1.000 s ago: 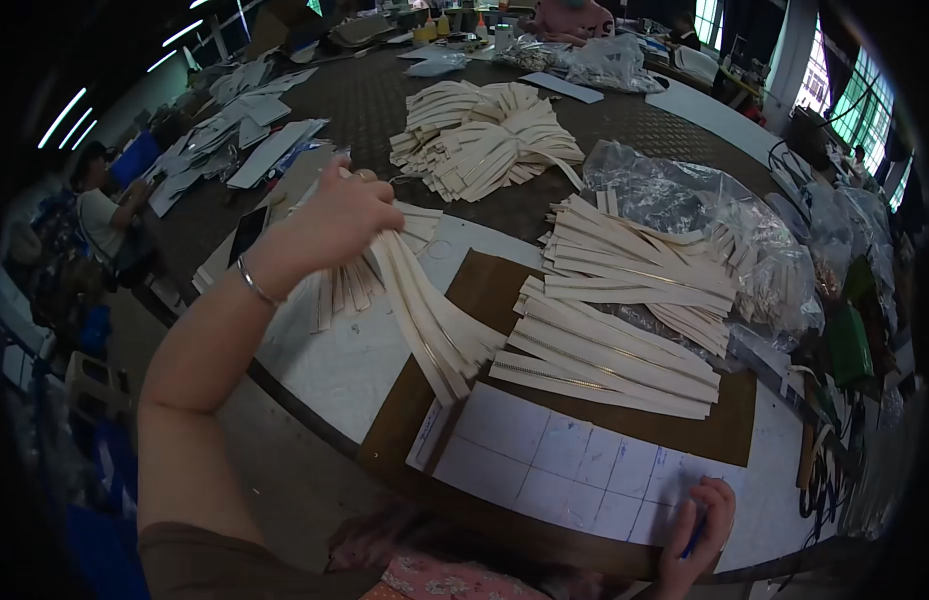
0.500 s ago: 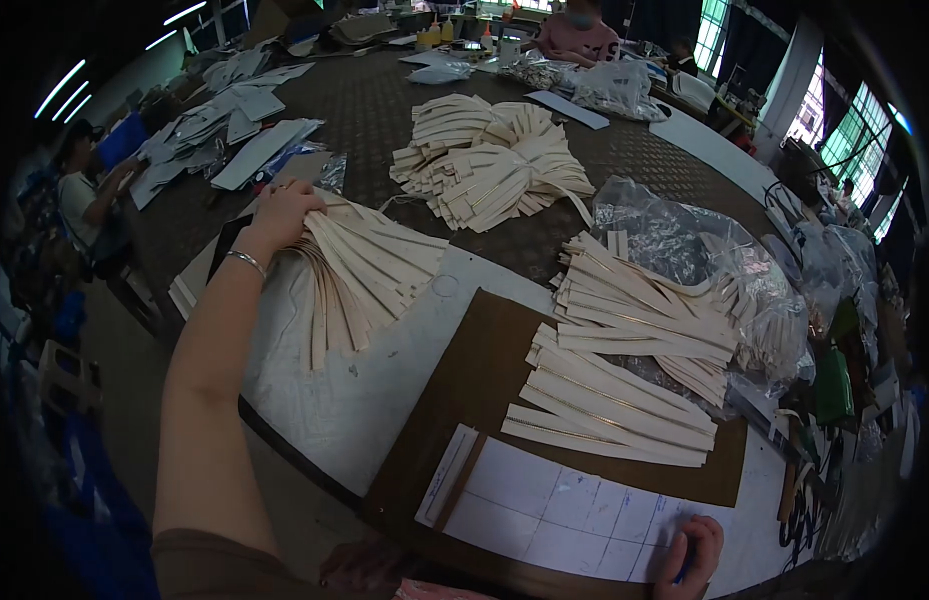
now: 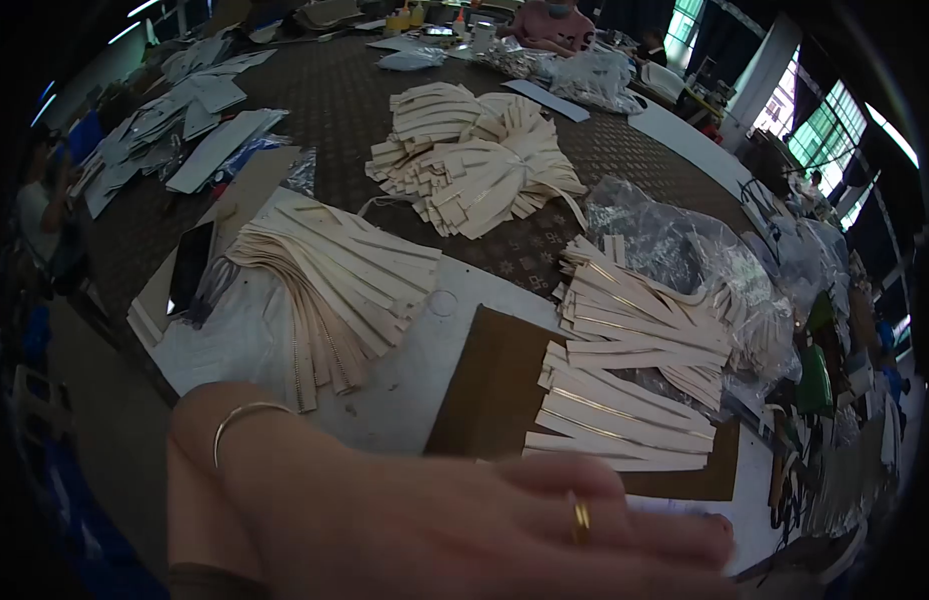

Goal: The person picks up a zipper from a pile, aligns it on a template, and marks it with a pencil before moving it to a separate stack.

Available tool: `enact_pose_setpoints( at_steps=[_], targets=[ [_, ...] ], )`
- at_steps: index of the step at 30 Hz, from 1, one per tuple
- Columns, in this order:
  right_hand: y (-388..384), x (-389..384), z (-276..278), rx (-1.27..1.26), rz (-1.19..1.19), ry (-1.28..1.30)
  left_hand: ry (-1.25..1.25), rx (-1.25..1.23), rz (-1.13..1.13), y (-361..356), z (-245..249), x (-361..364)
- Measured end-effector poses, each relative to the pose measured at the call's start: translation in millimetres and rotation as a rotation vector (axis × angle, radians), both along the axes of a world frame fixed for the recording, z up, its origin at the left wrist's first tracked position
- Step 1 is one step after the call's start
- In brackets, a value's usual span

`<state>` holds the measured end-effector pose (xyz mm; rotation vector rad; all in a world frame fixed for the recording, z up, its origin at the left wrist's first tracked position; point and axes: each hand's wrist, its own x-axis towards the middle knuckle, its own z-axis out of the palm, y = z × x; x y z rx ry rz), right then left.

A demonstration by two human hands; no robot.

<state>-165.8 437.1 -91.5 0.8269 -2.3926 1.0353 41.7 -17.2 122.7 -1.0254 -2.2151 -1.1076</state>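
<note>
My left hand (image 3: 465, 520), with a bracelet and a gold ring, stretches across the bottom foreground, blurred; its fingertips and anything under them are not clear. A sliver of skin beyond its fingers may be my right hand, otherwise hidden. Just beyond lie separate cream strips with zipper-like lines (image 3: 625, 415) on a brown board (image 3: 485, 385). More strips are heaped above them (image 3: 635, 315). A fanned stack of strips (image 3: 335, 260) rests at the left on a white surface (image 3: 405, 395). Tied bundles (image 3: 475, 160) lie farther back. The gridded sheet is almost entirely covered.
A black phone (image 3: 191, 268) lies left of the fanned stack. Grey-white pieces (image 3: 165, 120) are piled at the far left. Clear plastic bags (image 3: 685, 240) lie at the right. One person (image 3: 550, 28) sits across the table, another (image 3: 40, 215) is at the left.
My left hand has let go of the fanned stack and moved right and close to the camera, hiding most of the gridded sheet. The phone has come into sight. The view has shifted slightly.
</note>
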Motion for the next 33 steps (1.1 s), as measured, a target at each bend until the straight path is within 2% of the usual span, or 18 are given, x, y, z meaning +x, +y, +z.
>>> enact_pose_setpoints(
  at_steps=[1, 3, 4, 9, 14, 16, 17, 19, 23, 25, 26, 28, 30, 33],
  targets=[
    [6.7, 0.9, -0.3, -0.029, 0.019, 0.100, -0.012, 0.007, -0.021, 11.0, -13.3, 6.6],
    [-44.2, 39.0, 56.8, 0.090, -0.090, -0.012, -0.037, 0.028, -0.083, 17.1, -23.6, -5.8],
    [-44.9, 42.8, 62.8, 0.089, -0.108, -0.087, -0.050, 0.024, -0.122, 4.2, -28.0, -2.6],
    [-46.7, 40.2, 60.6, 0.072, -0.172, -0.022, -0.092, 0.020, -0.221, 2.6, -75.4, 24.3],
    [-45.2, 34.7, 52.2, 0.031, -0.211, 0.012, -0.173, -0.130, -0.320, -12.6, -83.5, 45.0],
    [-40.2, 33.0, 41.4, -0.215, -0.260, -0.079, -0.208, -0.182, -0.332, -11.0, -81.3, 46.2],
    [-40.5, 35.0, 42.0, -0.211, -0.258, -0.085, -0.227, -0.191, -0.317, -8.5, -79.3, 44.1],
    [-47.9, 37.9, 46.0, -0.358, -0.282, -0.127, -0.268, -0.189, -0.266, -4.1, -71.5, 26.2],
    [-59.5, 43.3, 50.1, -0.161, -0.114, -0.059, -0.386, -0.170, -0.152, 10.8, -80.1, 39.7],
    [-74.7, 36.6, 60.0, 0.094, 0.084, 0.001, -0.455, -0.185, -0.094, 16.3, -78.9, 47.4],
    [-88.9, 37.6, 70.6, 0.096, 0.097, -0.013, -0.485, -0.193, -0.072, 18.6, -82.0, 60.9],
    [-132.0, 42.1, 92.8, 0.285, 0.264, 0.071, -0.500, -0.238, -0.055, 20.6, -86.4, 75.3],
    [-159.5, 38.4, 90.6, 0.239, 0.377, -0.005, -0.508, -0.283, -0.048, 19.4, -97.6, 100.8],
    [-181.3, 20.6, 76.7, 0.226, 0.439, 0.117, -0.526, -0.357, -0.039, 19.3, -106.3, 114.7]
  ],
)
